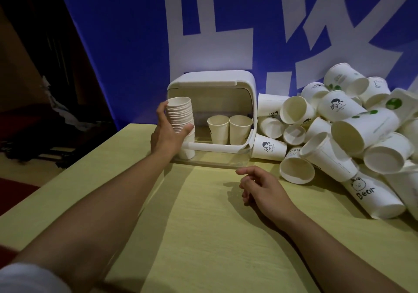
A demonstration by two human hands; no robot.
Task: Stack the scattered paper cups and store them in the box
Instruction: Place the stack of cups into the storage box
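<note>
My left hand point(166, 132) grips a tall stack of white paper cups point(181, 114), held upright just in front of the left side of the white box point(212, 82). The box stands open toward me, and two upright cups point(228, 129) are inside it on the right. My right hand point(260, 184) hovers low over the table with loosely curled fingers and holds nothing. A big heap of scattered cups point(343, 134), some printed with a bear or a girl, lies to the right of the box.
The light wooden table point(203, 236) stretches toward me. A blue banner with large white characters point(226, 21) hangs behind the box. Off the table's left edge the floor is dark, with crumpled material point(58, 111) lying there.
</note>
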